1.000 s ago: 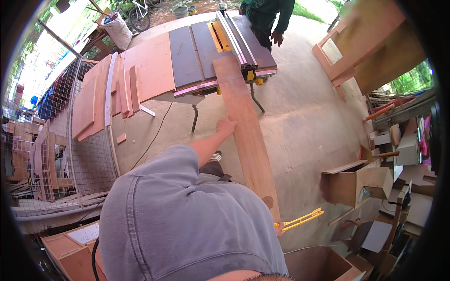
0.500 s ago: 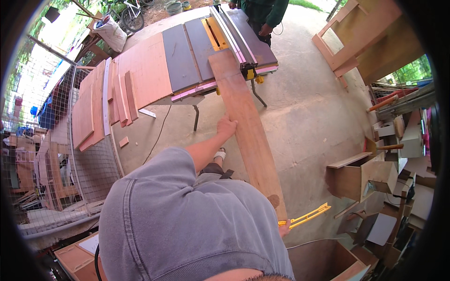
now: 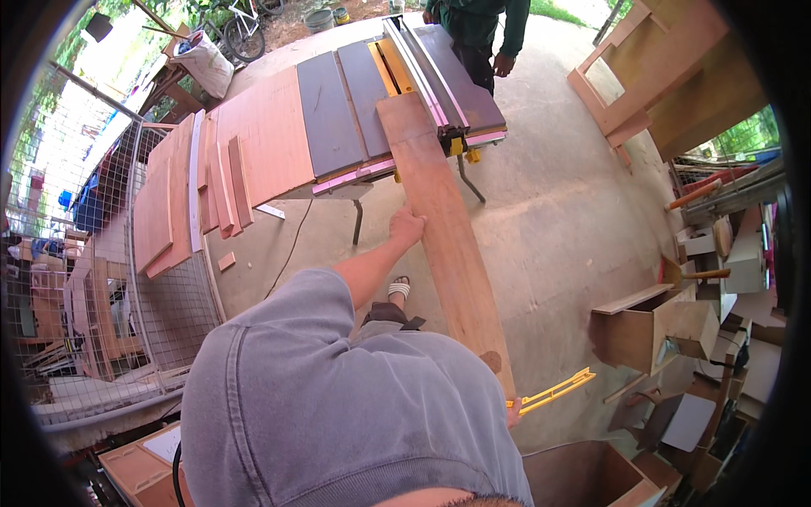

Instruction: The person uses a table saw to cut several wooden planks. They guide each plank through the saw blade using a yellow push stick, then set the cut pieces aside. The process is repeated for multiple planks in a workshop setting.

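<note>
A long wooden board (image 3: 452,253) slants from the table saw (image 3: 359,93) back toward my right side. Its far end rests on the saw top, against the rail of the fence (image 3: 431,84) and just short of the yellow throat plate (image 3: 393,68). My left hand (image 3: 408,226) grips the board's left edge near its middle, the thumb on top. At the board's near end is my right hand (image 3: 514,413), mostly hidden by my body. It is closed around a yellow plastic push stick (image 3: 557,391), which sticks out to the right.
Left of the saw, plywood sheets (image 3: 262,127) and narrow strips (image 3: 224,190) lie on the table. A co-worker (image 3: 486,34) stands beyond the saw's right side. Wooden boxes (image 3: 663,325) stand at the right, and a wire fence (image 3: 93,279) runs along the left. A cable (image 3: 291,249) crosses the floor.
The view has shifted slightly, and more of my sandalled foot shows. Both hands keep their hold, and the board has hardly moved against the saw. The co-worker's arm hangs slightly farther right.
</note>
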`<action>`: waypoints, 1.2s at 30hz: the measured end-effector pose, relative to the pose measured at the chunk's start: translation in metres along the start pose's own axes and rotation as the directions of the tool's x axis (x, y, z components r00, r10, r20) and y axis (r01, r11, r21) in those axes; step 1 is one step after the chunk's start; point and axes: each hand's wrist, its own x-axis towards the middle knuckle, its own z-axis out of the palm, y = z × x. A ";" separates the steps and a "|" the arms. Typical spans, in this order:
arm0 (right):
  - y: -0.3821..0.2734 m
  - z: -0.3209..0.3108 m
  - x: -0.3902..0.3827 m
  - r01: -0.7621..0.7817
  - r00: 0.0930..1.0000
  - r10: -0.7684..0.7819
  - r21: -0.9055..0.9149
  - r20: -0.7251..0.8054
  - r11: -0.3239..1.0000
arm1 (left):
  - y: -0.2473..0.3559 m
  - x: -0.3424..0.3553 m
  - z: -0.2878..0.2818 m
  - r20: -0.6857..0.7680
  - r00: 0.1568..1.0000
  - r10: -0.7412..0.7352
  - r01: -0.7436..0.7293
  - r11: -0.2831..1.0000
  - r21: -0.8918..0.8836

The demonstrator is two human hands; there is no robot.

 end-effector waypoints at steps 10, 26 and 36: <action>0.006 0.028 -0.004 -0.014 1.000 0.012 0.081 0.023 0.997 | 0.007 0.031 -0.015 0.049 0.999 -0.017 0.013 0.996 0.092; 0.002 0.065 -0.020 -0.026 0.997 0.022 0.053 0.079 0.998 | 0.000 0.077 -0.020 -0.003 1.000 -0.009 0.009 0.992 0.126; -0.001 0.075 -0.026 0.004 0.998 -0.007 0.049 0.060 0.999 | 0.012 0.079 -0.031 -0.031 0.999 0.024 -0.022 0.997 0.069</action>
